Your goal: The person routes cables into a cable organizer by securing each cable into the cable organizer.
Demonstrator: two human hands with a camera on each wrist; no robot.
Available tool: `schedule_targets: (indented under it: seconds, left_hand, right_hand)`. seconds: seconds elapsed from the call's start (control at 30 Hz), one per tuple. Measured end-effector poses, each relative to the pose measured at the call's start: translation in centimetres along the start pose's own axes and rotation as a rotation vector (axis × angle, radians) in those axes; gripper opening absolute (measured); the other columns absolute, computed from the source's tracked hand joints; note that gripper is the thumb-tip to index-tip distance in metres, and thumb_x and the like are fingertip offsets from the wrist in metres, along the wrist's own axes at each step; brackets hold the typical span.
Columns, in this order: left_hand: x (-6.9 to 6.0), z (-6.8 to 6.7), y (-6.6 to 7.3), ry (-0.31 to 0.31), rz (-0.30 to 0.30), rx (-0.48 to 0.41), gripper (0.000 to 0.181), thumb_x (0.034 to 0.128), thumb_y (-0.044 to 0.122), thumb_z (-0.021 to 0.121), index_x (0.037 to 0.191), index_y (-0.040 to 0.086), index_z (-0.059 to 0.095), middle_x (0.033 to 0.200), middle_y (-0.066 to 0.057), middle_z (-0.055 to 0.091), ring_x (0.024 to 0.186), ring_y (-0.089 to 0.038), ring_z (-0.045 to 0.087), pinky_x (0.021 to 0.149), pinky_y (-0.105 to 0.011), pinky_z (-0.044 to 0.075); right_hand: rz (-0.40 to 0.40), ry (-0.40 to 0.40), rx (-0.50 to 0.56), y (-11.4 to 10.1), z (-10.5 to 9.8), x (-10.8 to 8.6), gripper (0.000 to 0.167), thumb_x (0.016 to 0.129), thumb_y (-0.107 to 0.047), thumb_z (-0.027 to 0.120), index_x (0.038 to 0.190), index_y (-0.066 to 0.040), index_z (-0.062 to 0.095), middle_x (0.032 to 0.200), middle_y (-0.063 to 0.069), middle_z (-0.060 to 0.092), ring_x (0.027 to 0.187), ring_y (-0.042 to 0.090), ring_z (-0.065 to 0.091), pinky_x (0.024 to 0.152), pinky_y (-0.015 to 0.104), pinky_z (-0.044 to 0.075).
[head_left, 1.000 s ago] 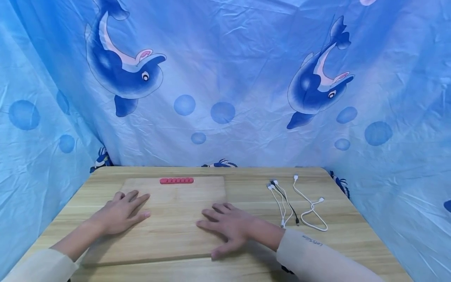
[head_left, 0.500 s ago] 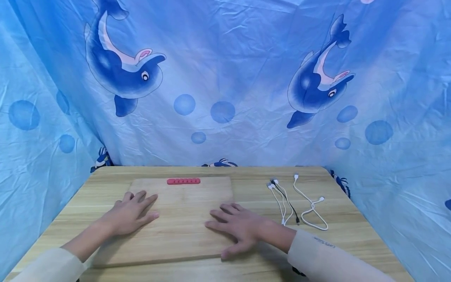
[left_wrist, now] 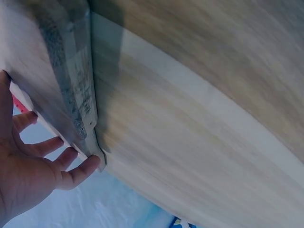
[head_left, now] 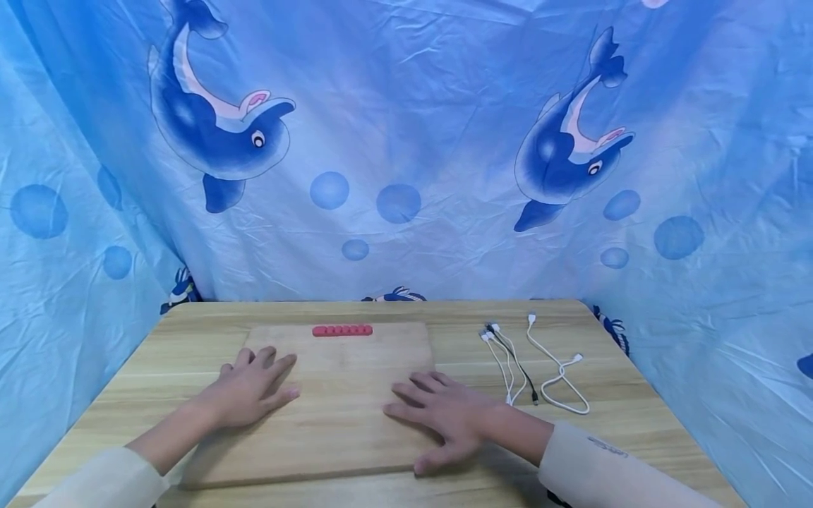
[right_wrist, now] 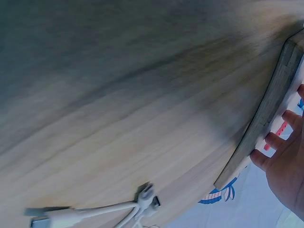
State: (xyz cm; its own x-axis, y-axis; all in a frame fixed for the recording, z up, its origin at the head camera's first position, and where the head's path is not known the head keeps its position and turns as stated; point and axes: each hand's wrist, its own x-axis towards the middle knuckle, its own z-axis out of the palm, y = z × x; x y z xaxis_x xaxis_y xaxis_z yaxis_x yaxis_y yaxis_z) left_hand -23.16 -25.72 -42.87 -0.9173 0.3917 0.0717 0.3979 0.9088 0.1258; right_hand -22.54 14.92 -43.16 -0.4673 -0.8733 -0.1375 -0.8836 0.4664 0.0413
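Observation:
A flat wooden board (head_left: 343,430) lies on the table, with a red strip (head_left: 343,330) of several round segments near its far edge. My left hand (head_left: 250,393) rests on the board's left part, fingers spread. On its right part lies my right hand (head_left: 444,418), also with spread fingers, the thumb at the near right corner. Both wrist views show fingertips touching the top face beside the board's thick edge (right_wrist: 266,118). In the left wrist view, that side wall (left_wrist: 78,90) looks patchy grey.
Right of the board lie several white charging cables (head_left: 506,370) and a black cable (head_left: 524,377) side by side. Farther right is a looped white USB cable (head_left: 562,370). A blue dolphin-print curtain (head_left: 406,141) hangs behind and beside the wooden table (head_left: 209,317).
The board has slid to the right across the table, carrying the red strip. Both hands moved right along with it, keeping their spread pose. The cables stayed put.

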Motion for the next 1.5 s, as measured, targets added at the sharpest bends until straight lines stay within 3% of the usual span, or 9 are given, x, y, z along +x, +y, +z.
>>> schedule_targets:
  seconds: [0.3,0.53,1.23,1.5]
  left_hand:
    - [0.2,0.2,1.4,0.008,0.020,-0.001,0.078,0.0962,0.072,0.050,0.149,0.014,0.054,0.144,-0.024,0.050,0.122,-0.051,0.047,0.080,-0.074,0.044]
    - [0.5,0.4,2.6,0.007,0.026,0.028,0.078,0.0952,0.072,0.051,0.149,0.015,0.054,0.142,-0.022,0.052,0.119,-0.046,0.048,0.078,-0.066,0.048]
    - [0.4,0.4,5.0,0.008,0.064,0.032,0.078,0.0943,0.071,0.054,0.149,0.016,0.054,0.139,-0.022,0.054,0.120,-0.045,0.051,0.083,-0.066,0.048]
    - [0.5,0.5,5.9,-0.032,0.048,0.033,0.076,0.0939,0.070,0.055,0.149,0.018,0.055,0.140,-0.019,0.054,0.121,-0.040,0.049,0.083,-0.063,0.048]
  right_hand:
    - [-0.007,-0.005,0.028,0.2,0.3,-1.6,0.090,0.090,-0.086,0.032,0.164,-0.041,0.006,0.172,0.000,0.011,0.155,0.038,0.017,0.118,0.064,0.024]
    - [-0.018,0.028,0.033,0.5,0.7,-3.0,0.088,0.092,-0.083,0.034,0.164,-0.038,0.010,0.172,0.002,0.014,0.154,0.040,0.019,0.117,0.065,0.026]
    - [-0.044,0.067,0.058,0.8,1.3,-6.2,0.084,0.096,-0.077,0.038,0.165,-0.034,0.015,0.171,0.004,0.016,0.154,0.041,0.019,0.116,0.066,0.028]
    - [-0.023,0.044,0.049,0.9,1.4,-7.3,0.085,0.095,-0.078,0.038,0.165,-0.036,0.012,0.172,0.001,0.013,0.155,0.038,0.018,0.115,0.065,0.030]
